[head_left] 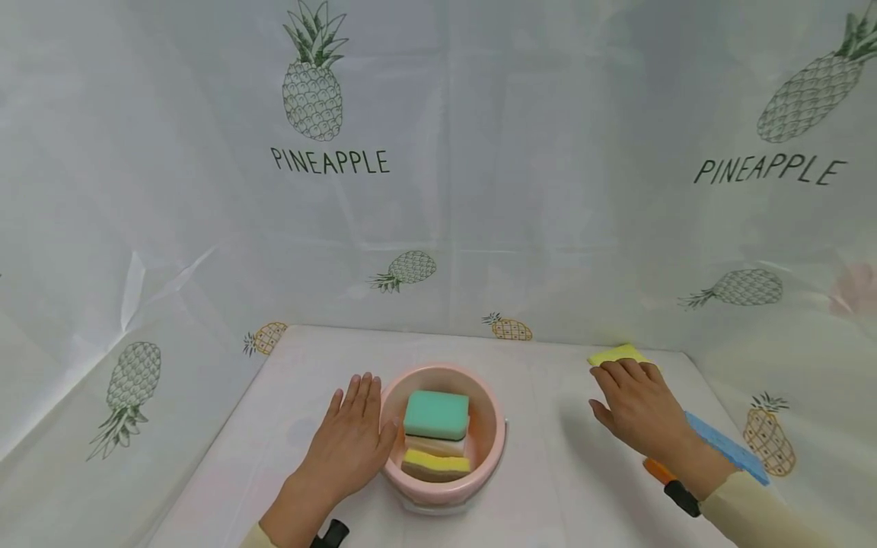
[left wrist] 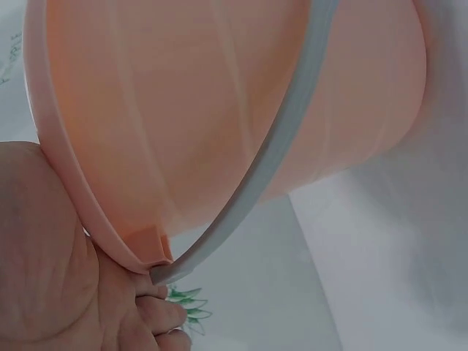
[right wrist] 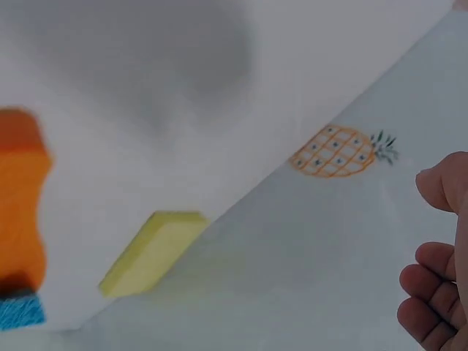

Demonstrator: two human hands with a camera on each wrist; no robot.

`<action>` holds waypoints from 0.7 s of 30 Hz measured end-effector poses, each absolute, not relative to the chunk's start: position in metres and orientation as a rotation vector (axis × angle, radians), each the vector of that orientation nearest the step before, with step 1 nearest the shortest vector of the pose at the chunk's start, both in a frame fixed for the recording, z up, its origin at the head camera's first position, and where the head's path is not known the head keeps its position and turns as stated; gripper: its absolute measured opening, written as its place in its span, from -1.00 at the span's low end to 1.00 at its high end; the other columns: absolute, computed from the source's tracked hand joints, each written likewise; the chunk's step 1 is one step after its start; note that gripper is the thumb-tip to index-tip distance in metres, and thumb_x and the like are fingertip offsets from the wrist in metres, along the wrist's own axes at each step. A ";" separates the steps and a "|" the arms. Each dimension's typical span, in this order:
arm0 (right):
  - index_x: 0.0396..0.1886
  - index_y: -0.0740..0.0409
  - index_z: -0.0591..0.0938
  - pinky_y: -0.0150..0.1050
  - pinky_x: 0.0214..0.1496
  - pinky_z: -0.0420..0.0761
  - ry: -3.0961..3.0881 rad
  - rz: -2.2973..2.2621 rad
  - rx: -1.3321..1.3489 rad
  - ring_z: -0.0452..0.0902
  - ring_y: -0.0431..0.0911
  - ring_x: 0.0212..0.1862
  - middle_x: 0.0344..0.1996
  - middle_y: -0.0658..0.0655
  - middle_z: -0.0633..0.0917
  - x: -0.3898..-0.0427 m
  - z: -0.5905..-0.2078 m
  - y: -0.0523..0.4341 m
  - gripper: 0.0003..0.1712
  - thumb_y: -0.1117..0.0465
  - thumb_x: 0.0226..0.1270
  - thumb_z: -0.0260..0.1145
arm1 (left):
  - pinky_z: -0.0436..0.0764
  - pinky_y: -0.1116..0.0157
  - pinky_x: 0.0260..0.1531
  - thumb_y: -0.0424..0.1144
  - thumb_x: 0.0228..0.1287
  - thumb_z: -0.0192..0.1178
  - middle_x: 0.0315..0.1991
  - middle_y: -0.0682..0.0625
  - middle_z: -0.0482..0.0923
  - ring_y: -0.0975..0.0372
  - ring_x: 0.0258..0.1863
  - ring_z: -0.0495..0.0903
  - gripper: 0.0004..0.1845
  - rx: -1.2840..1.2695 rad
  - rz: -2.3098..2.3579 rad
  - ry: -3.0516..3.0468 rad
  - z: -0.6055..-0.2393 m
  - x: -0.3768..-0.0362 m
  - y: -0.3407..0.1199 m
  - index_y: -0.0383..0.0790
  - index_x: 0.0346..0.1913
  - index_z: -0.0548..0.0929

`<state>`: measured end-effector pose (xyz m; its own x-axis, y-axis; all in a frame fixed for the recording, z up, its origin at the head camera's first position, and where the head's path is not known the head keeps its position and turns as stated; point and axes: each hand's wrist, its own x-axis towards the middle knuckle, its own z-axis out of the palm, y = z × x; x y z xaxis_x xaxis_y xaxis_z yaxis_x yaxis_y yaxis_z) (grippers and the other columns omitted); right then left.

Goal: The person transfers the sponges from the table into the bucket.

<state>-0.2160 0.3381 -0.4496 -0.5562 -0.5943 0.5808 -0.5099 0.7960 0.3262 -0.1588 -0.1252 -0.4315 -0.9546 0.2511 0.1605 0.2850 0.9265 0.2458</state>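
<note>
Head view: three sponges (head_left: 436,435) in one pink bucket (head_left: 488,457), left hand (head_left: 351,441) touching.

Two bare hands, no gloves, no rings visible.
Left hand (head_left: 352,441): bare forearm to lower frame edge; sliver of pale cream sleeve cuff (head_left: 255,536) at edge; black wrist-mounted device (head_left: 331,534) beside it, partly cut off.
Right hand (head_left: 637,407): black strap (head_left: 682,498) around wrist; pale cream long sleeve (head_left: 760,514) from wrist to frame corner.
Fingers (right wrist: 431,289): short, unpainted nails in head view.
</note>
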 end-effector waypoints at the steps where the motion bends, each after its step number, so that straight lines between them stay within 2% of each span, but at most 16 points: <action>1: -0.04 0.34 0.61 0.15 -0.13 0.52 -2.285 -0.172 0.814 0.53 0.21 -0.07 -0.13 0.25 0.67 -0.215 -0.449 0.343 -0.18 -0.24 0.69 -0.36 | 0.12 -0.27 0.58 0.05 0.66 0.02 0.60 -0.44 0.16 -0.24 0.64 0.10 -0.22 -0.413 -0.408 -2.960 -0.432 -0.159 -0.125 -0.55 0.58 0.21; 6: -0.05 0.32 0.58 0.15 -0.10 0.53 -2.361 -0.261 0.837 0.51 0.21 -0.06 -0.13 0.25 0.65 -0.209 -0.444 0.373 -0.16 -0.24 0.68 -0.44 | 0.13 -0.27 0.58 0.05 0.66 0.02 0.60 -0.45 0.16 -0.24 0.65 0.09 -0.21 -0.414 -0.427 -2.963 -0.431 -0.159 -0.125 -0.56 0.58 0.21; 13: 0.04 0.32 0.60 0.20 0.00 0.55 -2.456 -0.406 0.800 0.51 0.22 0.04 -0.03 0.27 0.67 -0.204 -0.447 0.406 0.09 -0.30 0.58 -0.75 | 0.12 -0.28 0.58 0.06 0.67 0.00 0.61 -0.44 0.14 -0.24 0.66 0.06 -0.21 -0.406 -0.434 -2.975 -0.432 -0.159 -0.126 -0.55 0.59 0.19; 18: 0.08 0.32 0.64 0.23 0.03 0.54 -2.454 -0.503 0.824 0.53 0.23 0.06 0.00 0.29 0.69 -0.199 -0.454 0.426 0.13 -0.24 0.58 -0.82 | 0.11 -0.28 0.58 0.06 0.67 0.01 0.61 -0.43 0.15 -0.23 0.66 0.06 -0.21 -0.402 -0.442 -2.967 -0.434 -0.159 -0.126 -0.54 0.59 0.19; 21: 0.12 0.31 0.66 0.25 0.05 0.57 -2.469 -0.577 0.869 0.54 0.23 0.09 0.04 0.28 0.71 -0.195 -0.458 0.440 0.07 -0.16 0.62 -0.76 | 0.10 -0.27 0.59 0.07 0.67 0.00 0.62 -0.42 0.14 -0.22 0.66 0.06 -0.21 -0.400 -0.444 -2.969 -0.435 -0.159 -0.126 -0.54 0.60 0.18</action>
<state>-0.1952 0.4396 -0.4583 -0.6964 -0.6618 0.2776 -0.4700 0.7129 0.5204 -0.1593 -0.1259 -0.4347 -0.9589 0.2414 0.1488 0.2744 0.9224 0.2717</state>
